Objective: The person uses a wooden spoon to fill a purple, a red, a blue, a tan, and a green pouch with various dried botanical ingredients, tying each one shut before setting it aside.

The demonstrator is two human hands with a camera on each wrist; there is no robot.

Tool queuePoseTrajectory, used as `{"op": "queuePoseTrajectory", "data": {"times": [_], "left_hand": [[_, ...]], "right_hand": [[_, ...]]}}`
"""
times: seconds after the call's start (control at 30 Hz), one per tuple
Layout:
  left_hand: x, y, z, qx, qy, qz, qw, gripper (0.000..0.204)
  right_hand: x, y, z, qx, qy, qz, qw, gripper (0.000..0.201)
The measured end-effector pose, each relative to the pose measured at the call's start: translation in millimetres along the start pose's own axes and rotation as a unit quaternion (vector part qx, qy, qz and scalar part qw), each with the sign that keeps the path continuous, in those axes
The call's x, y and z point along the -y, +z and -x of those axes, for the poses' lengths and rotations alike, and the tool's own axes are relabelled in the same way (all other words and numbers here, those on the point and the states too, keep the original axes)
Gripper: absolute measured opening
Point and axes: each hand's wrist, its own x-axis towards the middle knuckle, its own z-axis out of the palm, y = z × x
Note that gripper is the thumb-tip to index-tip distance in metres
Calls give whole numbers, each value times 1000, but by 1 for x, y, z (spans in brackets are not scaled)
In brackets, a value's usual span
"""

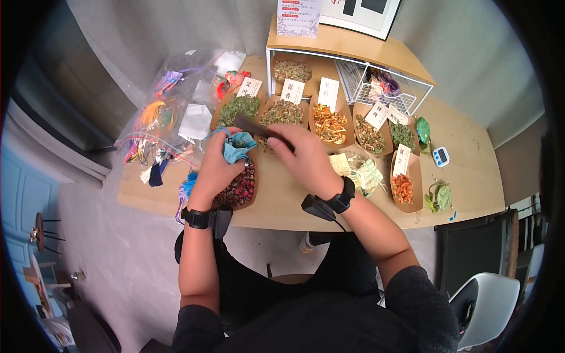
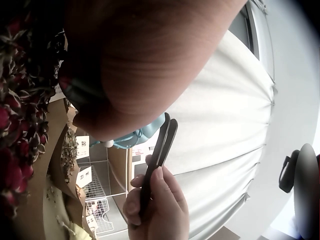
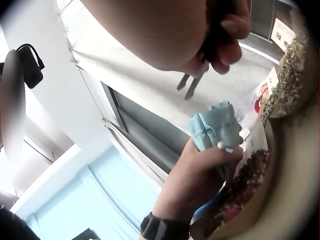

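Left hand: gripping the blue pouch above the rosebud tray's far end
Right hand: clamping round the tongs, right of the tray
Tongs: pointing left, beyond the tray
Green herbs: lying beyond the tray
Yellow sachets: resting right of the tray

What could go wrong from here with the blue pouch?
1. The left hand holds the pouch above the roses; if the grip slips, it may fall into them.
2. The tongs in the right hand have their tips near the pouch; they might snag its cloth.
3. The trays stand close together, so a knock might mix their contents.
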Motion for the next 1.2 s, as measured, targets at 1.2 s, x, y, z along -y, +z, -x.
{"op": "queuePoseTrajectory", "data": {"times": [1.2], "left_hand": [[1, -5, -6, -3, -17, 36, 999, 56]], "right_hand": [[1, 28, -22, 145, 102, -232, 956, 34]]}}
